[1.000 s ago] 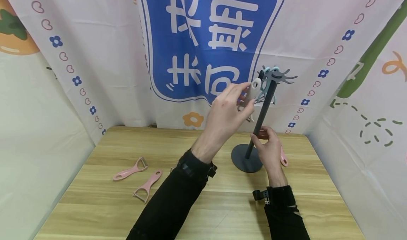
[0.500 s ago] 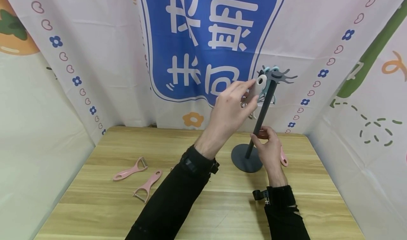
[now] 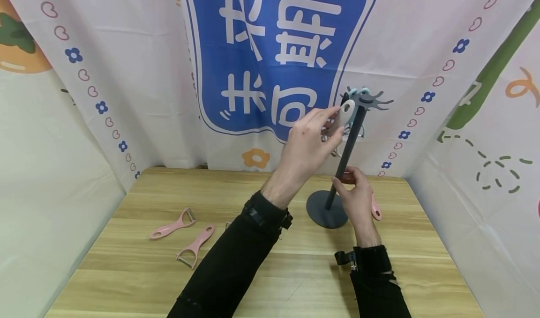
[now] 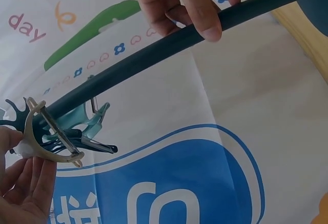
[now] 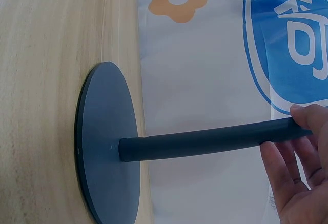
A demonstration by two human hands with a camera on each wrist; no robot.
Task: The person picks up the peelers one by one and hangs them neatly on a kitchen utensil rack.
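My left hand pinches a white Y-shaped peeler by its handle, up beside the hooked top of a dark grey stand. In the left wrist view the peeler's cream head and metal blade face the camera, close to the hooks. Whether its handle hole is over a hook cannot be seen. A teal peeler and a dark one hang there too. Lower down, my right hand holds the stand's pole between thumb and fingers. The round base sits on the table.
Two pink peelers lie on the wooden table at left. Another pink handle shows just right of my right hand. A small piece of something peeks out by my left sleeve. A printed cloth hangs behind the table.
My left hand has moved slightly right, bringing the white peeler closer to the top of the stand. The right hand keeps its place on the pole.
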